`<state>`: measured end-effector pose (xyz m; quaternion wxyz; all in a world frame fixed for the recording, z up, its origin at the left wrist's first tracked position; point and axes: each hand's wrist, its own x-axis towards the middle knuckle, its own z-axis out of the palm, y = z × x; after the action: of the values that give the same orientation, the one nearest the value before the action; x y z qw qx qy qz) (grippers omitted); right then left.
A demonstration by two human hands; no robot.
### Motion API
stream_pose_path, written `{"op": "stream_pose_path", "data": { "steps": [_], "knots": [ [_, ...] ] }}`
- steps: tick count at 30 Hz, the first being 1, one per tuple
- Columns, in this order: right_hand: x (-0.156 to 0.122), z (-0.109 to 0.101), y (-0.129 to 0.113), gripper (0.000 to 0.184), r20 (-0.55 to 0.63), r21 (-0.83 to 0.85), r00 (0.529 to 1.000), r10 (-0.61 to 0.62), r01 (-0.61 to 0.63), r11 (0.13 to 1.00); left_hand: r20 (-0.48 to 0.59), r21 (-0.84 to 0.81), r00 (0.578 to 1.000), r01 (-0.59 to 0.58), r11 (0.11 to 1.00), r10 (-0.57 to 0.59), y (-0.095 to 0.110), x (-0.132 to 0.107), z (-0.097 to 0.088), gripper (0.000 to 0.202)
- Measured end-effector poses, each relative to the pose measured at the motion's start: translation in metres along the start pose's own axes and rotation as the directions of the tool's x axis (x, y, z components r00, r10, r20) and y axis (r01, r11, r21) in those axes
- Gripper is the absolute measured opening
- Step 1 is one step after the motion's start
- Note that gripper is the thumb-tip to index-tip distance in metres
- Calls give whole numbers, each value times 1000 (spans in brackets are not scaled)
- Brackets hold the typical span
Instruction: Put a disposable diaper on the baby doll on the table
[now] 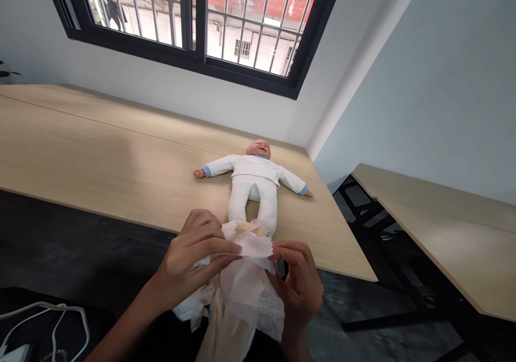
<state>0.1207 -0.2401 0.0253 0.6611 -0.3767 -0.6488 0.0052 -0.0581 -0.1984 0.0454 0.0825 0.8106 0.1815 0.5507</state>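
My left hand [197, 254] and my right hand [299, 276] hold a thin, whitish, partly see-through crumpled sheet [252, 287] in front of me. The left thumb and fingers pinch its upper edge from the left. At the right end of that edge, the right fingertips are closed on it. An orange-yellow patch shows near the top, and loose folds hang below toward my lap. Just beyond lies a baby doll [255, 190] on its back, in a white outfit with blue cuffs, arms spread. The sheet hides the doll's feet.
The doll lies on a light wooden table [92, 147] that runs along the wall under a barred window [197, 56]. Another wooden table [451, 222] stands to the right, across a gap. White cables [52, 319] lie at lower left.
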Motion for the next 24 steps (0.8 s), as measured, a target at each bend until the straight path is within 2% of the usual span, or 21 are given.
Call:
{"op": "stream_pose_path", "data": {
  "steps": [5,12,17,24],
  "knots": [
    [2,2,0,21,4,-12,996,-87,87,996,-8,-3,1000,24,1000,-24,-2,-2,0,14],
    [-5,4,6,40,22,13,1000,1,-1,1000,-41,-23,991,125,992,-125,-5,-7,2,13],
    [-5,6,7,56,79,23,997,4,-6,1000,-56,-40,989,138,990,-140,-5,-5,2,10],
    [-6,5,5,56,130,54,991,14,-21,998,-81,-32,984,157,987,-160,-3,-1,3,6]
  ]
}}
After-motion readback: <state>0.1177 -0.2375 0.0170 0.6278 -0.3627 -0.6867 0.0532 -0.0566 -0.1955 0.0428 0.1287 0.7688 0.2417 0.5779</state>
